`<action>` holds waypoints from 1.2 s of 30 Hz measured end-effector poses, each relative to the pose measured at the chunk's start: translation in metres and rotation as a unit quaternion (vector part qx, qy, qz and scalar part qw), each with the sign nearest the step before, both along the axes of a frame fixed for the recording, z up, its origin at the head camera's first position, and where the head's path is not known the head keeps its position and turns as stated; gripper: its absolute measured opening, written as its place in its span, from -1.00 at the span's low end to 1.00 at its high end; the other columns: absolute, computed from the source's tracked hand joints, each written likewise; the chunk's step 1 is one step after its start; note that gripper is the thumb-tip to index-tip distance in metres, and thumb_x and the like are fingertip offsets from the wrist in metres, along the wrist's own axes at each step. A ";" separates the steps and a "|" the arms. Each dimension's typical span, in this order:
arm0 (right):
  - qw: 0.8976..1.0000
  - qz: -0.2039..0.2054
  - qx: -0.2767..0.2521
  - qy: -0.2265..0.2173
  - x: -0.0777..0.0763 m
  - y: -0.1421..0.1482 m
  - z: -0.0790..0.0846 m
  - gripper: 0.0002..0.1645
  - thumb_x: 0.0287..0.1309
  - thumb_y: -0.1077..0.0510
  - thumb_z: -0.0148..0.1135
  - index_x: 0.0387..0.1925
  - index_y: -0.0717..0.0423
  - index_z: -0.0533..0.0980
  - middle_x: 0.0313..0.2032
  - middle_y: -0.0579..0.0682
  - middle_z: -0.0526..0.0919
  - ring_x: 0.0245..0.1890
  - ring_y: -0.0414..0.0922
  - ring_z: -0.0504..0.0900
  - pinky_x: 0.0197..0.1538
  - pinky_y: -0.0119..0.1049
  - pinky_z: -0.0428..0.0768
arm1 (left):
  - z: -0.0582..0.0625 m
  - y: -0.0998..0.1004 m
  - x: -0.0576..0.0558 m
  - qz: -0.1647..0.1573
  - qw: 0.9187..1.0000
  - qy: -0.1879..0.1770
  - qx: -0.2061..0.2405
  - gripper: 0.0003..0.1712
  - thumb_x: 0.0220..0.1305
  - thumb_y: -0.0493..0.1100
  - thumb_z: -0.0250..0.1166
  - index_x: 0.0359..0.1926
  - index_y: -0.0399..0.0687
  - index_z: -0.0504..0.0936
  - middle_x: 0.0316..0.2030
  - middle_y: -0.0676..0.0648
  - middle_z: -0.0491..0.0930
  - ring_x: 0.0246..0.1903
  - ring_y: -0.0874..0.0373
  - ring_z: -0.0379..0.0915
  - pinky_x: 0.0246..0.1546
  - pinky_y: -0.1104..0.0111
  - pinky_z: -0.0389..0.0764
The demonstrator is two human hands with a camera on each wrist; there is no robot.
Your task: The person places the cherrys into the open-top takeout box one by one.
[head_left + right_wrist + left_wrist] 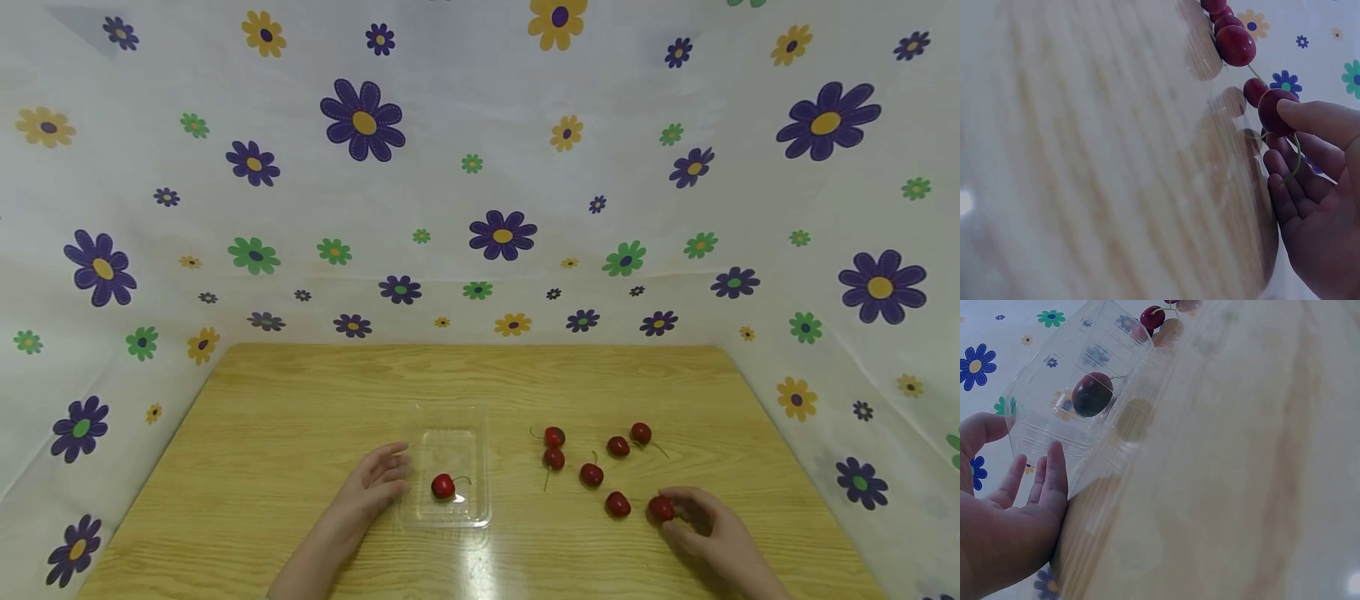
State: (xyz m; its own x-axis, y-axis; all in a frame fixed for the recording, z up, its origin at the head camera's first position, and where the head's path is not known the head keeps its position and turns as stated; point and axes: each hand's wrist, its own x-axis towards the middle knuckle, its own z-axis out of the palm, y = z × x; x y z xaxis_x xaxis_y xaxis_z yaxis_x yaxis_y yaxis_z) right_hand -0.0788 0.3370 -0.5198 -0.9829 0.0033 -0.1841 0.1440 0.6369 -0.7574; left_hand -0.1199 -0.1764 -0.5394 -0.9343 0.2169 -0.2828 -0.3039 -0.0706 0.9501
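Left hand [372, 483] is spread beside the box [450, 450]; right hand [714, 540] pinches a cherry [660, 508] toward the worktop's [562, 375] right edge.

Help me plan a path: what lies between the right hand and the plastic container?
In the head view, six cherries lie on the table between the right hand and the container.

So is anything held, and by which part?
A cherry, pinched by its round sides, not its stem, in the right grip. The left grip, at the plastic box, looks loose.
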 end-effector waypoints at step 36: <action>0.990 0.067 -0.012 0.124 -0.035 -0.041 0.024 -0.54 0.32 0.13 0.47 0.22 0.06 0.63 0.14 0.07 0.74 0.02 -0.58 0.56 0.12 -0.37 0.67 | -0.003 0.001 -0.001 -0.001 1.000 0.003 -0.007 -0.22 0.44 -0.31 0.30 0.59 -0.17 0.22 0.47 -0.28 0.31 0.42 -0.03 0.32 0.17 0.50 0.53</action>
State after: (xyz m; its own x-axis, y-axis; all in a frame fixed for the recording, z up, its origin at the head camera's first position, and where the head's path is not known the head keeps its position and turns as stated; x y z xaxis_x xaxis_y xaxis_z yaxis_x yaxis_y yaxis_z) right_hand -0.1140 0.2963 -0.4955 -0.9893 -0.1308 0.0650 -0.1327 0.6194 -0.7738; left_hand -0.1209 -0.1751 -0.5429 -0.9353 0.2160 -0.2801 -0.2986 -0.0572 0.9527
